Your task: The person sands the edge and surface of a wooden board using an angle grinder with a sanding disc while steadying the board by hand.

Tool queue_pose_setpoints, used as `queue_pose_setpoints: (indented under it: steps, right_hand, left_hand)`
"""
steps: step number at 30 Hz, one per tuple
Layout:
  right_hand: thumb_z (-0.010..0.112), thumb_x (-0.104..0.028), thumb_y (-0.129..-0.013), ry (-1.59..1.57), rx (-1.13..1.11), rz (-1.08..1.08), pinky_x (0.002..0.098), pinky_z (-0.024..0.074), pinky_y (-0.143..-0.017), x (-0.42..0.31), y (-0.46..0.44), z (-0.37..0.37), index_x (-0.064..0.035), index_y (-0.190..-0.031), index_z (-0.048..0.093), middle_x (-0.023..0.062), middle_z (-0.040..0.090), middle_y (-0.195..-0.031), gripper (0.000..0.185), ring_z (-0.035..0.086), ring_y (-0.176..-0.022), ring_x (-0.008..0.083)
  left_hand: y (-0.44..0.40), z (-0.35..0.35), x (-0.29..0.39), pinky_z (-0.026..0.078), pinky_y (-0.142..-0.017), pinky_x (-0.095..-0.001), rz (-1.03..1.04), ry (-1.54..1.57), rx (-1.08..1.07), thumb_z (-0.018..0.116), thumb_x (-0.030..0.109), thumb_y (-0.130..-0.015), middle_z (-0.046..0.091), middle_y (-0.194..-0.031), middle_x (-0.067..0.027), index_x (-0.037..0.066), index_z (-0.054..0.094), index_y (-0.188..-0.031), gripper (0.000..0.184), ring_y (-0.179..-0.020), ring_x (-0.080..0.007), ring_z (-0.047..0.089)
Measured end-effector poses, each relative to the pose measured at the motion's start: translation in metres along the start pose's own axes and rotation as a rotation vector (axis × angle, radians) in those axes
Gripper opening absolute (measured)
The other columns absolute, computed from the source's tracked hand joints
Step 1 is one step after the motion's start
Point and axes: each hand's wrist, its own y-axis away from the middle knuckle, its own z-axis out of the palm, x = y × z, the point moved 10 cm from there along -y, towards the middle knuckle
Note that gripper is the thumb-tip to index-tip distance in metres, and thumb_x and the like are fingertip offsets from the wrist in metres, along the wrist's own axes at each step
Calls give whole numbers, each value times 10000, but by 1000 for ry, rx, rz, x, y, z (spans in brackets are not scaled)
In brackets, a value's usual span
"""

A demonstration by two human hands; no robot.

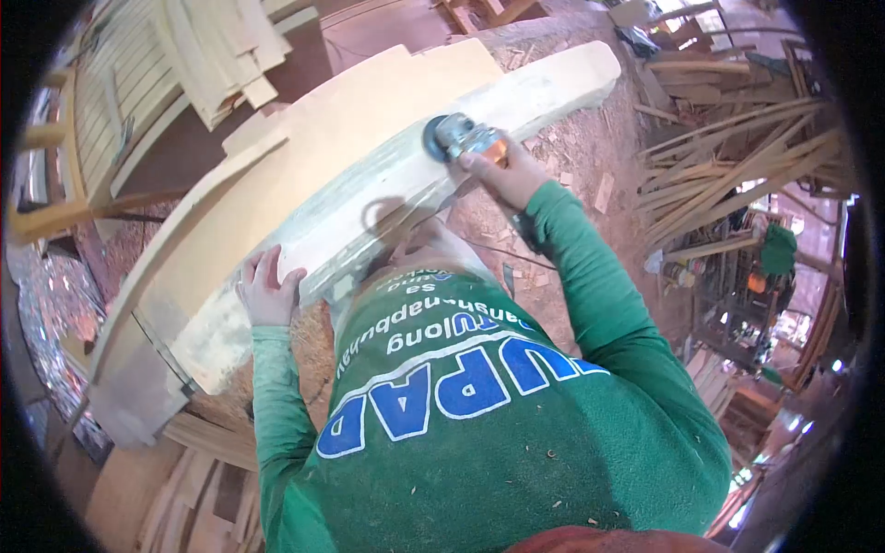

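Observation:
My right hand (pixel 509 171) is wrapped around the body of an angle grinder (pixel 476 140) with an orange part near my fingers. The grinder's round dark disc (pixel 435 138) is against, or very close to, the pale upper face of a long curved wooden piece (pixel 369 207). Farther left, my left hand (pixel 269 288) lies on the near edge of that wood, fingers and thumb apart, holding no tool. Whitish patches cover parts of the near face, and a shadow falls across its middle. The palm side of both hands is hidden.
Slatted wooden furniture (pixel 111 111) with loose boards on it stands at the upper left. Long wood strips (pixel 737 175) are piled at the right. Wood chips (pixel 562 157) litter the ground, and more boards (pixel 184 498) lie at the lower left.

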Motion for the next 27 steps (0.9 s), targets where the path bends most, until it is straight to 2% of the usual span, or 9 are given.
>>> queue_pose_setpoints:
  steps: [1, 3, 8, 12, 14, 17, 20, 26, 27]
  right_hand:
    - [790, -682, -836, -33, 29, 14, 435, 505, -1106, 14, -10, -21, 8, -1599, 397, 305, 669, -1358, 1102, 653, -1301, 397]
    - [805, -675, -827, -49, 148, 41, 420, 540, -1053, 63, -40, -63, 2, -1575, 437, 279, 686, -1326, 1074, 689, -1236, 364]
    - [762, -742, -828, -303, 111, 54, 406, 585, -953, 103, -73, -133, -8, -1562, 457, 260, 700, -1283, 1082, 733, -1115, 326]
    - [707, -765, -860, -144, 179, 69, 425, 577, -976, 101, -42, -102, -15, -1555, 464, 274, 699, -1290, 1051, 732, -1135, 344]
    - [701, -743, -878, -105, 193, -49, 445, 551, -1025, 80, -21, -74, -26, -1562, 454, 299, 688, -1311, 1021, 716, -1180, 390]
    - [704, -743, -873, -61, 47, 47, 462, 517, -1078, 53, 10, -56, -33, -1565, 447, 328, 671, -1328, 1025, 679, -1239, 436]
    - [711, -737, -870, -98, 67, 128, 461, 518, -1077, 65, 14, -79, -45, -1579, 436, 307, 681, -1330, 1029, 676, -1249, 432]
    - [725, -702, -886, -73, 500, 228, 432, 540, -1026, 151, 8, -156, -47, -1542, 487, 215, 732, -1287, 957, 723, -1166, 339]
    - [732, -672, -903, -208, 471, 132, 406, 543, -1008, 153, 10, -158, -35, -1494, 531, 195, 736, -1273, 892, 723, -1136, 297]
  left_hand:
    - [-3, 1, 3, 527, -971, -453, 4, 93, 10, 953, 385, -697, 674, -1168, -105, 130, 785, -1211, 598, -1094, -311, 661]
    - [-6, -2, 9, 541, -955, -438, 20, -42, -26, 966, 343, -678, 669, -1140, -114, 112, 795, -1177, 576, -1077, -309, 660]
    - [-11, -2, 5, 550, -964, -408, -4, -30, -58, 990, 250, -657, 645, -1082, -114, 85, 802, -1126, 531, -1065, -297, 647]
    - [-6, -2, 19, 541, -966, -453, -57, -5, -128, 987, 384, -671, 632, -1121, -136, 81, 763, -1165, 622, -1110, -318, 633]
    - [-7, -3, 53, 534, -958, -479, 52, -206, -148, 983, 456, -655, 631, -1119, -135, 82, 737, -1187, 696, -1102, -332, 633]
    - [-10, 0, 62, 527, -942, -504, 135, -356, -181, 983, 525, -624, 632, -1122, -137, 85, 707, -1212, 785, -1086, -350, 632]
    - [-13, 2, 50, 528, -948, -496, 134, -345, -229, 967, 559, -647, 660, -1131, -143, 76, 694, -1205, 788, -1112, -360, 629]
    - [-8, -2, 56, 543, -925, -490, 147, -327, -223, 932, 535, -727, 678, -1126, -133, 77, 704, -1221, 711, -1074, -356, 654]
    - [-7, -1, 56, 547, -918, -491, 156, -347, -214, 924, 516, -749, 678, -1129, -133, 78, 709, -1231, 687, -1062, -358, 659]
